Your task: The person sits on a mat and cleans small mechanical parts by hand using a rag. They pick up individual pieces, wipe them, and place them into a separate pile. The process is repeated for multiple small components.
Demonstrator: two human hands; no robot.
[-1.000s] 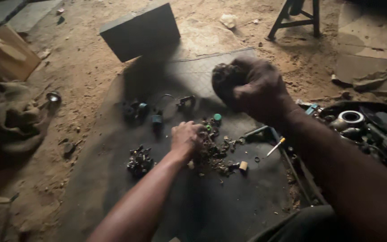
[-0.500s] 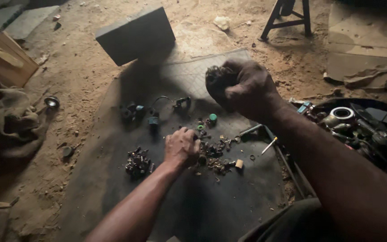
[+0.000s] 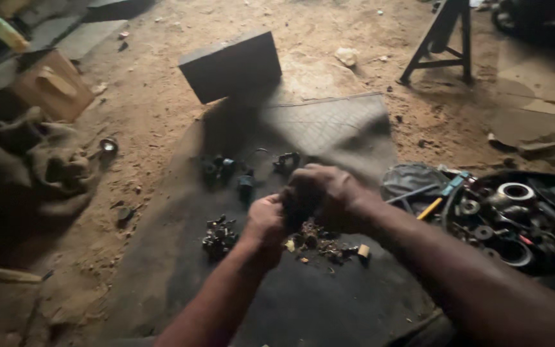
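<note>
Both hands (touching) above scrap pile [image 3: 319, 241]

Both forearms are bare to the elbow, and neither grip, left [image 3: 264, 218] or right [image 3: 325, 193], wears a glove.

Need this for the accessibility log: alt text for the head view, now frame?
Both hands meet over a pile of small metal parts on a dark mat laid on sandy ground, the left hand beside the right hand. A smaller pile of parts lies left; a tray of tools sits right.
</note>
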